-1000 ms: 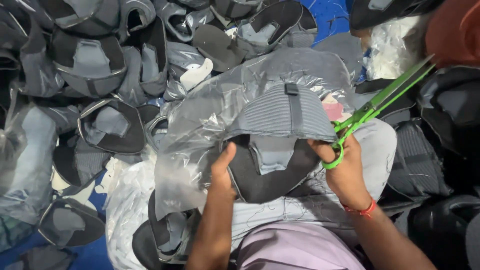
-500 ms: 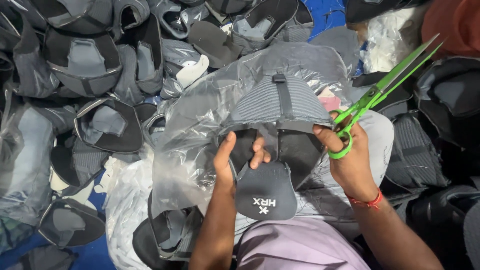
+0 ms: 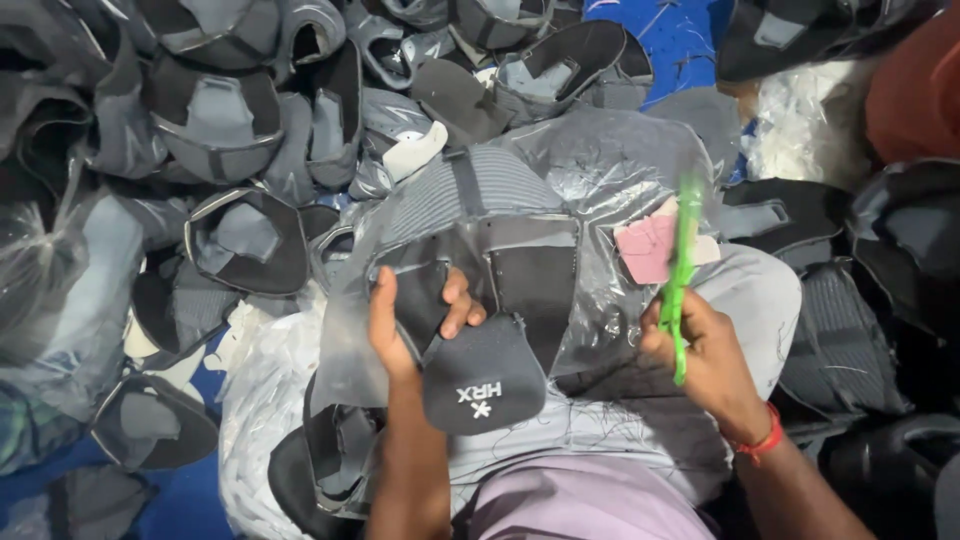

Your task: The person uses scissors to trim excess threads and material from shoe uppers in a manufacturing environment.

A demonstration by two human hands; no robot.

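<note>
Seen from above, on the lap: a grey and black shoe upper (image 3: 480, 290), flat on a sheet of clear plastic (image 3: 600, 180) spread over the knees. Striped grey part of the upper at 12 o'clock, black tongue with a white mark (image 3: 482, 375) at 6 o'clock, close to the body.

Left hand (image 3: 410, 320) at about 9 o'clock of the upper, fingers closed around a black side flap, thumb (image 3: 460, 305) bent over the top of the flap, pressing on it. Firm pinch, flap held between thumb and the other fingers.

Right hand (image 3: 700, 350) at about 3 o'clock of the upper, apart from it, closed into a fist around the handles of green scissors (image 3: 683, 270). Blades pointing up to 12 o'clock, blurred; open or closed, cannot tell. Red band (image 3: 765, 440) on the right wrist.

Just beside the scissors, at 9 o'clock of the blades, a small pink piece (image 3: 645, 250) lying on the plastic.

All around, from 7 o'clock through 12 o'clock to 4 o'clock, a big pile of similar shoe uppers (image 3: 230, 110) in grey and black, some in clear bags. Blue floor cover (image 3: 680, 40) visible at 1 o'clock and also at 7 o'clock. White plastic bag (image 3: 265, 400) at 8 o'clock, touching the left knee. Pale purple shirt (image 3: 590, 500) at 6 o'clock.
</note>
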